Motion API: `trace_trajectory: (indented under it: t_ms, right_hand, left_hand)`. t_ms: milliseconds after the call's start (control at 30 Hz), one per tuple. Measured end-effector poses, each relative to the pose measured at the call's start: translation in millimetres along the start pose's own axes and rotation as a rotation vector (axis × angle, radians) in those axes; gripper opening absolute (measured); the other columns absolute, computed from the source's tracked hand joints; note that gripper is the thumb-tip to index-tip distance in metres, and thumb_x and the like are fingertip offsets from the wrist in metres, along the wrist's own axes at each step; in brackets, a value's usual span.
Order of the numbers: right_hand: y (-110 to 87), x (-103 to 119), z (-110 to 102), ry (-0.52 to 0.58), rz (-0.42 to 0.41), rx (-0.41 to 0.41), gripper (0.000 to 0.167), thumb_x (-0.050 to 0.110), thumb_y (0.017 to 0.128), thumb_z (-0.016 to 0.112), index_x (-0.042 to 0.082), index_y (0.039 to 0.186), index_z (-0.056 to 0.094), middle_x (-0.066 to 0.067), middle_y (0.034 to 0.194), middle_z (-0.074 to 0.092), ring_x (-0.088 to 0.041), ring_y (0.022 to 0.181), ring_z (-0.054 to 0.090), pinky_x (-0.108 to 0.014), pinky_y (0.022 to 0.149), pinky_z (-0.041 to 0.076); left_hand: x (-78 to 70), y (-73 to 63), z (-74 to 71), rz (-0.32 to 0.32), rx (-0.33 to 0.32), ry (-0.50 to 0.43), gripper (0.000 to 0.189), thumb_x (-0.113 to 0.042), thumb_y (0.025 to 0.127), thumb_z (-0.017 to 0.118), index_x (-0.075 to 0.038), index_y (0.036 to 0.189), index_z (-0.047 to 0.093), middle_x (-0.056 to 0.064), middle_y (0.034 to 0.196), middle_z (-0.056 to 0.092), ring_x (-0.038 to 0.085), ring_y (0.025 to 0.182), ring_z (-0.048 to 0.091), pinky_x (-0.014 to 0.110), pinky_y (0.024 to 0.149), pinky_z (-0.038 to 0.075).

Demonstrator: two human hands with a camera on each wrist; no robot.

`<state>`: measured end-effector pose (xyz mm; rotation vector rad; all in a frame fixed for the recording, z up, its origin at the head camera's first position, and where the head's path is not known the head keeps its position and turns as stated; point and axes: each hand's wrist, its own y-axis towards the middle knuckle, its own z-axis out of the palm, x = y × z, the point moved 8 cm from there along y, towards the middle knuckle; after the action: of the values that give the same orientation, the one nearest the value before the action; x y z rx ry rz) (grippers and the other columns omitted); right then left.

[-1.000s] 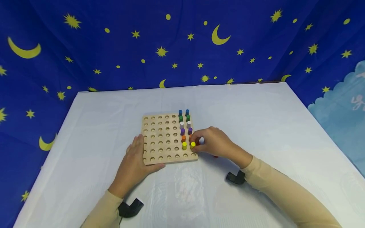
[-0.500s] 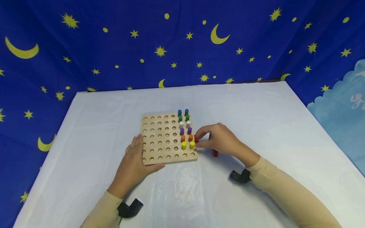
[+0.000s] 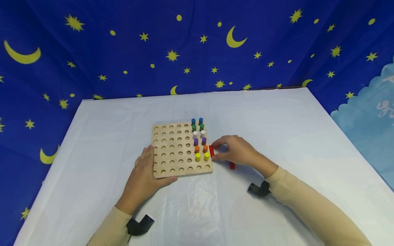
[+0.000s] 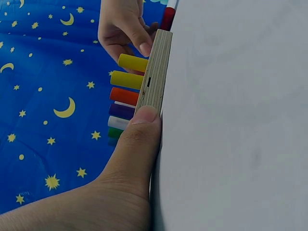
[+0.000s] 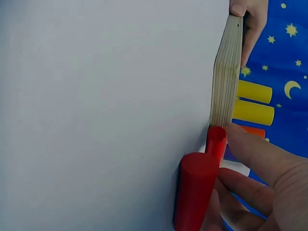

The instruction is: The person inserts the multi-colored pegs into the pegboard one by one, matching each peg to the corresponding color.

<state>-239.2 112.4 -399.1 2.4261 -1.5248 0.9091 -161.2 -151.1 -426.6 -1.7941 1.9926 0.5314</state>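
A wooden pegboard (image 3: 172, 153) lies on the table, with two columns of coloured pegs upright along its right side. My left hand (image 3: 144, 177) grips its near left corner, thumb (image 4: 144, 115) on the front edge and fingers along the left side. Against the board's right edge lies a red peg (image 3: 211, 151). My right hand (image 3: 235, 150) pinches it lengthwise, thumb and forefinger at its ends. A second red peg (image 5: 195, 192) lies on the table below that hand, partly hidden by it in the head view. Yellow pegs (image 3: 198, 157) stand nearest the front, in the second row.
Orange, purple, white, green and blue peg pairs stand behind the yellow ones. The remaining holes (image 3: 180, 146) show no pegs. White covering spreads over the table (image 3: 261, 112). A blue cloth (image 3: 123, 44) with stars and moons hangs behind it.
My right hand has drawn back rightward from over the board's edge, uncovering the orange peg and the red peg beside the board. The second red peg shows more. My left hand stays put.
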Motion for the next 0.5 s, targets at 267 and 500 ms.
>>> trace_trajectory:
  t_ms: [267, 500]
  right_hand:
    - [5.3, 0.6, 0.4, -0.008, 0.015, 0.028, 0.039, 0.03, 0.082, 0.081, 0.014, 0.117, 0.072, 0.002, 0.111, 0.071, -0.016, 0.101, 0.061, -0.04, 0.093, 0.054]
    - [9.6, -2.6, -0.6, 0.023, -0.007, 0.085, 0.04, 0.015, 0.084, 0.076, 0.016, 0.123, 0.068, 0.0, 0.115, 0.068, -0.018, 0.098, 0.058, -0.036, 0.088, 0.053]
  left_hand:
    - [-0.3, -0.1, 0.2, -0.004, 0.003, 0.001, 0.137, -0.068, 0.065, 0.081, 0.003, 0.158, 0.008, 0.025, 0.164, 0.016, 0.043, 0.152, 0.015, 0.057, 0.124, 0.017]
    - [-0.1, -0.1, 0.6, -0.007, 0.007, -0.003, 0.137, -0.068, 0.066, 0.081, 0.002, 0.158, 0.008, 0.023, 0.164, 0.016, 0.042, 0.153, 0.014, 0.057, 0.124, 0.017]
